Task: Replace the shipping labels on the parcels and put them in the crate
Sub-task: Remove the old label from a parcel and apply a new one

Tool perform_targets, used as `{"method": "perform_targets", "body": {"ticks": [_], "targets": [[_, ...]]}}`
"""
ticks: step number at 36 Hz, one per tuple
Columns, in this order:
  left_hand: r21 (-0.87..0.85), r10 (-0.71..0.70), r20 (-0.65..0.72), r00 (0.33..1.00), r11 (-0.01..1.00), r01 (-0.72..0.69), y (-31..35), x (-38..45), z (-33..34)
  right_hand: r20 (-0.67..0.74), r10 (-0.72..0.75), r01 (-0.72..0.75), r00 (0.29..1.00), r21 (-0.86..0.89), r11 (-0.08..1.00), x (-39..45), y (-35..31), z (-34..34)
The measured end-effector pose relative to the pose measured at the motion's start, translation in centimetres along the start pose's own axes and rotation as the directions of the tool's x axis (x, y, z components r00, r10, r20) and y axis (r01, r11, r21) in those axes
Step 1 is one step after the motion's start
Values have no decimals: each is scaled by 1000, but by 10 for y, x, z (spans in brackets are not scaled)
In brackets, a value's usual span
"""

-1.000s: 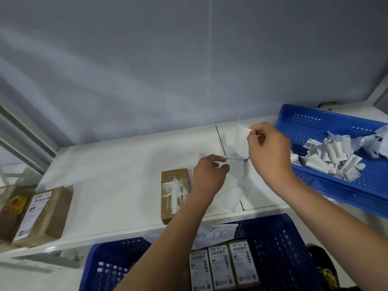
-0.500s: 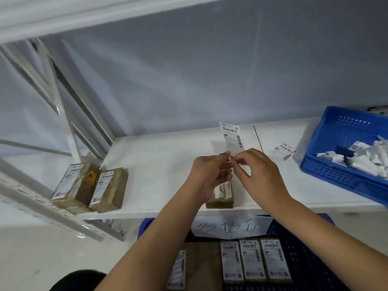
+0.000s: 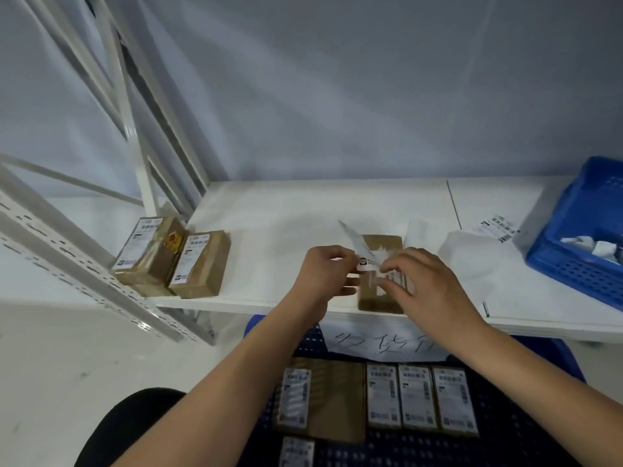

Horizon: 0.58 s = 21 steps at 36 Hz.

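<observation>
Both grips on one shipping label [image 3: 362,254]: left hand [image 3: 325,273] pinches its near end between thumb and forefinger, right hand [image 3: 426,284] has curled fingertips at the same end, though blur means I cannot tell if they clamp it or just touch it. Label angles up and away to the left, held just above a brown parcel [image 3: 382,291] lying flat near the front edge of the white worktop [image 3: 303,214]; white residue or tape strips show on the parcel top. Rest, big to small: grey-white shelving frame [image 3: 111,230] runs diagonally on the left. Blue crate [image 3: 499,416] sits below the worktop front edge, holding labelled parcels [image 3: 419,397], three side by side on the right, a larger one on the left, with a handwritten paper sign [image 3: 384,343] at its far rim. Second blue crate [image 3: 573,251] sits on the worktop at far right with crumpled white scraps [image 3: 596,246] inside. Two labelled brown parcels [image 3: 175,257] sit together at the left end of the worktop. White backing sheet [image 3: 472,261] lies right of the hands; a printed label [image 3: 497,227] lies flat between it and the right crate.
</observation>
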State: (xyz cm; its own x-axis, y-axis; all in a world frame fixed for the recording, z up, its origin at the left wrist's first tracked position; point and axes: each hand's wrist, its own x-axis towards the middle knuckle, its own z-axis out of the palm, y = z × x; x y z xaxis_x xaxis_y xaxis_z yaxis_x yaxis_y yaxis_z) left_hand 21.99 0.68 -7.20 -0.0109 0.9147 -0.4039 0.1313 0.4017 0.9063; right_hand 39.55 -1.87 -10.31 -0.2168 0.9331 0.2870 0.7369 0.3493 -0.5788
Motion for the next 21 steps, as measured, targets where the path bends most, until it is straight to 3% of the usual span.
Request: {"method": "perform_targets", "body": {"ticks": [4, 6, 7, 9, 11, 13, 16, 21], "targets": [[51, 2, 64, 998, 999, -6, 7, 17, -1, -57, 214, -200, 975, 187, 962, 6, 16, -6], [54, -2, 112, 994, 999, -4, 9, 23, 0, -15, 411, -381, 912, 341, 859, 15, 26, -9], [48, -13, 139, 990, 999, 6, 10, 25, 1, 36, 510, -473, 859, 437, 766, 21, 30, -11], [46, -37, 188, 981, 999, 29, 10, 29, 4, 234, 660, -630, 714, 626, 460, 33, 34, -16], [50, -49, 223, 974, 998, 39, 9, 32, 8, 435, 681, -703, 590, 691, 168, 43, 36, -21], [67, -55, 244, 968, 997, 39, 7, 36, 10, 549, 649, -748, 526, 662, 46, 49, 43, -23], [84, -62, 243, 968, 996, 43, 1, 41, 12, 564, 637, -773, 525, 629, 81, 55, 56, -24], [175, -82, 171, 982, 983, 52, -14, 45, 15, 412, 675, -709, 612, 664, 238, 62, 69, -22]]}}
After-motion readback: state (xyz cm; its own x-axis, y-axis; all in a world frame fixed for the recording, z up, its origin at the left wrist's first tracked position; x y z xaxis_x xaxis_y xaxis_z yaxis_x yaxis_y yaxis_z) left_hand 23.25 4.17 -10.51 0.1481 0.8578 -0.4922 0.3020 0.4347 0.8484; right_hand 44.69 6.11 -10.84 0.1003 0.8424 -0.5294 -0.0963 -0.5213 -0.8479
